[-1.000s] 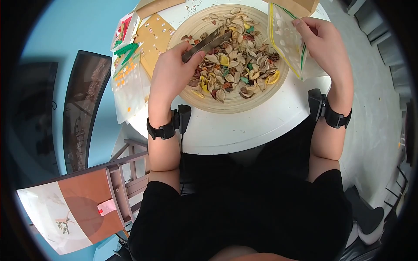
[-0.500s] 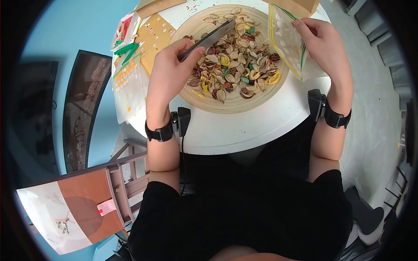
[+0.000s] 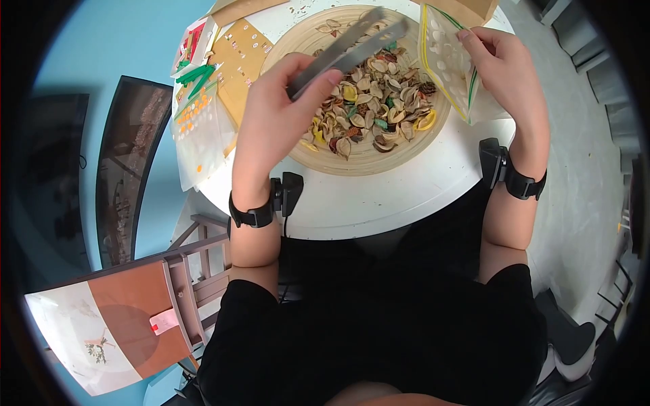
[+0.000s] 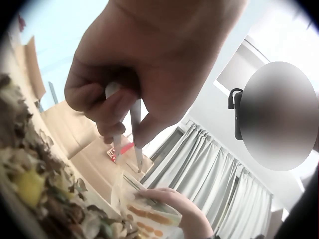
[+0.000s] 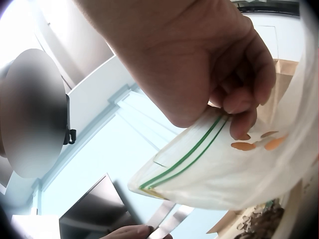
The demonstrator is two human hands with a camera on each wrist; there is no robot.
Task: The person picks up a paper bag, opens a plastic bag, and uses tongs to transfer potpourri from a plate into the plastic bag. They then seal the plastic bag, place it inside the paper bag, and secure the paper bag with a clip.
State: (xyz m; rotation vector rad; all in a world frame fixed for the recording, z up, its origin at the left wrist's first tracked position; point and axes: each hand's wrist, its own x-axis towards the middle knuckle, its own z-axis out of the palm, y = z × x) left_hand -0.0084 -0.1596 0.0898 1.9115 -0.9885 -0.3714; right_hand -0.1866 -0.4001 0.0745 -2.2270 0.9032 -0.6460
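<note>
My left hand (image 3: 271, 115) holds metal tongs (image 3: 369, 50) between thumb and fingers. The two tips of the tongs stand apart, above the far part of a round wooden plate (image 3: 325, 162). Dried potpourri (image 3: 369, 111), pale pods with yellow, green and reddish pieces, is heaped on that plate. At the plate's right side, my right hand (image 3: 504, 71) pinches the edge of a clear zip bag (image 3: 443, 61) with a green and yellow seal. The bag's mouth is spread, facing the plate. Orange spots mark the bag (image 5: 244, 146) in the right wrist view.
Brown paper bags (image 3: 467, 8) stand along the far edge of the white table (image 3: 386, 203). On the left lie a spotted brown sheet (image 3: 237, 51), another zip bag (image 3: 203, 149) with orange spots, a green item (image 3: 198, 78) and a small white box (image 3: 203, 51).
The left hand has lifted the tongs off the potpourri and moved them up and to the right, toward the bag. Their tips closed together, then spread again. The right hand stays almost still.
</note>
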